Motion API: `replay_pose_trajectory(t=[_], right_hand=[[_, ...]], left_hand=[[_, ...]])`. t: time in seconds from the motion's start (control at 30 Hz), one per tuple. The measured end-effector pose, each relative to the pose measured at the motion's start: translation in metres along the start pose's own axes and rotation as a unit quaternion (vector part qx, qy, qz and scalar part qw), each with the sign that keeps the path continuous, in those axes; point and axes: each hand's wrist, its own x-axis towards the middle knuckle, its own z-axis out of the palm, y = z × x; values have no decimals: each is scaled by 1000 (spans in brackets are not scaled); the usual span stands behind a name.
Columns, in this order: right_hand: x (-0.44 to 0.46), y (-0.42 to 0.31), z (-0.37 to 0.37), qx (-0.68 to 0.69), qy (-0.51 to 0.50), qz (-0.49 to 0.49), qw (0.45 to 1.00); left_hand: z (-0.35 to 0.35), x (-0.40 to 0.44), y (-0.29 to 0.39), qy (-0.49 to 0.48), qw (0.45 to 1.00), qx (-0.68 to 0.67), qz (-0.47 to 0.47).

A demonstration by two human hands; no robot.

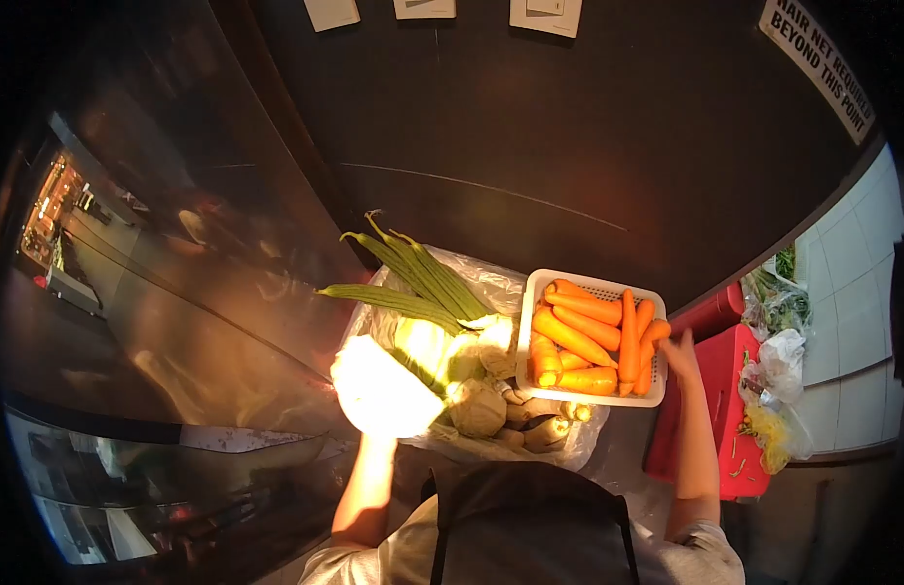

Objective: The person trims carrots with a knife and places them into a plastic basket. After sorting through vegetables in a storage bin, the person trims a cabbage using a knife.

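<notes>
Strong glare washes out my left hand (376,425), and its fingers cannot be told from a large white shape around it. Beside it, pale round vegetables (477,408) and brownish roots (546,435) lie in a clear plastic bag (491,269). Long green ridged gourds (393,298) stick out over the bag's back left. A white basket (525,338) of carrots (580,332) stands to the right, overlapping the bag. At its right rim, beside the carrots, is my right hand (680,354), with its fingers apart and nothing visible between them.
Red containers (719,385) stand right of the basket, with plastic bags (783,359) and leafy greens (785,261) beyond. A dark wall (530,127) with white switch plates (544,16) rises behind. A shiny reflective panel (193,292) lies to the left.
</notes>
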Motion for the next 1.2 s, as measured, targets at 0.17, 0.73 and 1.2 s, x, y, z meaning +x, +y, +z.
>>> replay_pose_trajectory(t=[0.17,0.73,1.2], right_hand=[[-20,-11,-17,350,-349,263,829],[-61,-40,27,224,-285,210,908],[-83,-102,172,264,-439,210,833]], left_hand=[[45,-42,-61,38,979,-183,-76],[23,-108,-69,-191,756,-580,-235],[37,-158,-71,-258,854,-424,-153]])
